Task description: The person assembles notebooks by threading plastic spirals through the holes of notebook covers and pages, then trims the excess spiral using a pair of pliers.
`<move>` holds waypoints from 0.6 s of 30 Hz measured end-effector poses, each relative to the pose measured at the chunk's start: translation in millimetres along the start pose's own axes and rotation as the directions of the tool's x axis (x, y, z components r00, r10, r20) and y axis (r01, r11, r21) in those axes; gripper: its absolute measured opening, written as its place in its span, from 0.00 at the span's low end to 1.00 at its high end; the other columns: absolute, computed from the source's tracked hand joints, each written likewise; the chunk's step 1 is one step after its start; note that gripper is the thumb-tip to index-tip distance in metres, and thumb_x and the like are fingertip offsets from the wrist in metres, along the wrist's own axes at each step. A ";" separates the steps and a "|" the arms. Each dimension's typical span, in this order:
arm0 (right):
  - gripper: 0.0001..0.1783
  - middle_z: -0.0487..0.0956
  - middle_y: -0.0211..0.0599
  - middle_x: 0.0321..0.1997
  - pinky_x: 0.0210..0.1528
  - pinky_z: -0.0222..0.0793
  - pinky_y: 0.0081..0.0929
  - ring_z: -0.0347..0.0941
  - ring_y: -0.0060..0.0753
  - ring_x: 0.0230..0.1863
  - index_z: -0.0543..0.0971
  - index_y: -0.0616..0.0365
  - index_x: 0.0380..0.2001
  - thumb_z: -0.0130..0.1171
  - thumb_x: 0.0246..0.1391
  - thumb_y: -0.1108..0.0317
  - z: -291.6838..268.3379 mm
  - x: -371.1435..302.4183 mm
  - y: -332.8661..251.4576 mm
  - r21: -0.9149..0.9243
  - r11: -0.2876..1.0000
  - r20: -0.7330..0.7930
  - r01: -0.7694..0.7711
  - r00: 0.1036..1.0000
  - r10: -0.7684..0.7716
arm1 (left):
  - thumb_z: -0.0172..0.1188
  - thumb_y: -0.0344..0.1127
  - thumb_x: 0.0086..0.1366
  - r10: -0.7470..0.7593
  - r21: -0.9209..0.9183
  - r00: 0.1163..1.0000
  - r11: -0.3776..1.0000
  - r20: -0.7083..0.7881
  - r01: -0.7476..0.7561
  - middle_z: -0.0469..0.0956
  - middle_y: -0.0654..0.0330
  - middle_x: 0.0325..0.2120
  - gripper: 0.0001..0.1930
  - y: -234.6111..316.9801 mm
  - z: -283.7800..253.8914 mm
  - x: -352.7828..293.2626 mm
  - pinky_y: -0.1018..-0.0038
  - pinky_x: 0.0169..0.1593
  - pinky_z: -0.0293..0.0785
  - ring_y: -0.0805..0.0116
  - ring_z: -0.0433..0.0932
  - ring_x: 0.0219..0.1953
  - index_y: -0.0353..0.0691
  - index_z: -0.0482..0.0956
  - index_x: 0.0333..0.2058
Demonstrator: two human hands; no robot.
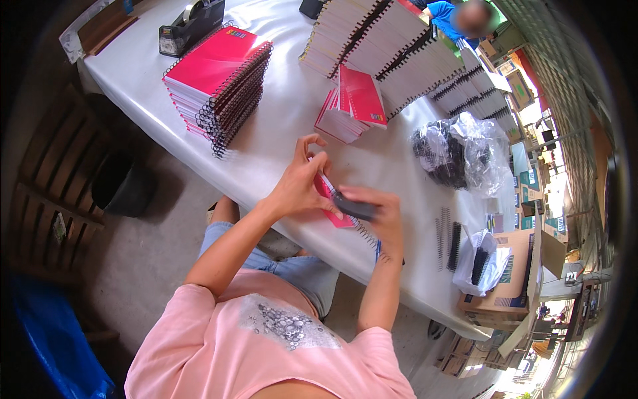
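At the near edge of the table, my left hand [299, 186] is closed on a thin notebook with a red-pink cover [340, 219], gripping it along its upper part. My right hand [387, 207] is wrapped round a black elongated tool [356, 205], slightly blurred, pressed close to the notebook's edge. A dark spiral coil [367, 236] sticks out past the notebook toward the lower right, under my right hand. Beyond my hands stands a pile of unbound red-covered page blocks [362, 100]. To its left rises a stack of coil-bound red notebooks [219, 63].
A black tape dispenser [186, 32] sits at the far left. Tall stacks of coil-bound books [399, 46] fill the back, with a person in blue [446, 20] behind them. On the right are a plastic bag of black coils [458, 149], loose coils [444, 233] and a cardboard box [508, 263].
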State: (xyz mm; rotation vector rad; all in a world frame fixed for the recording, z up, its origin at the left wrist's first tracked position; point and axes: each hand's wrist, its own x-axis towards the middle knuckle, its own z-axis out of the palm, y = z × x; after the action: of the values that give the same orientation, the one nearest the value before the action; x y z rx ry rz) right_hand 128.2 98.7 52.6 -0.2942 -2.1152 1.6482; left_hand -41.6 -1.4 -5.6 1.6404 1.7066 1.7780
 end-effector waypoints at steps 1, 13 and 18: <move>0.21 0.80 0.46 0.41 0.49 0.68 0.24 0.76 0.30 0.43 0.81 0.65 0.37 0.50 0.36 0.88 -3.7 4.3 2.2 -0.003 1.000 -0.001 0.003 1.000 -0.003 | 0.78 0.54 0.23 0.011 -0.009 1.000 1.000 -0.001 -0.011 0.57 0.51 0.44 0.40 -0.3 0.0 3.2 0.64 0.43 0.68 0.53 0.63 0.45 0.39 0.63 0.31; 0.20 0.81 0.42 0.38 0.41 0.71 0.22 0.76 0.26 0.36 0.80 0.63 0.39 0.54 0.39 0.86 13.9 14.9 4.2 0.342 0.939 -0.190 0.036 0.981 0.032 | 0.80 0.54 0.18 -0.138 -0.166 0.990 0.976 0.017 0.139 0.58 0.52 0.38 0.53 -14.3 6.9 2.1 0.70 0.48 0.63 0.57 0.62 0.44 0.35 0.54 0.39; 0.20 0.81 0.44 0.36 0.40 0.71 0.21 0.76 0.26 0.34 0.80 0.64 0.38 0.54 0.37 0.87 21.3 27.9 0.4 -0.084 0.989 -0.151 -0.122 0.983 0.108 | 0.80 0.54 0.19 -0.023 -0.100 0.999 0.995 -0.042 0.018 0.58 0.52 0.38 0.53 -17.6 6.3 3.0 0.70 0.48 0.63 0.58 0.62 0.43 0.34 0.54 0.40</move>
State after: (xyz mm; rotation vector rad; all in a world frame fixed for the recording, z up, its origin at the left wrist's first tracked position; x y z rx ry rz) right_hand 93.7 92.2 54.0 -0.5590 -2.1015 1.5420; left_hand -47.2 10.2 -19.5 1.5500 1.6184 1.8692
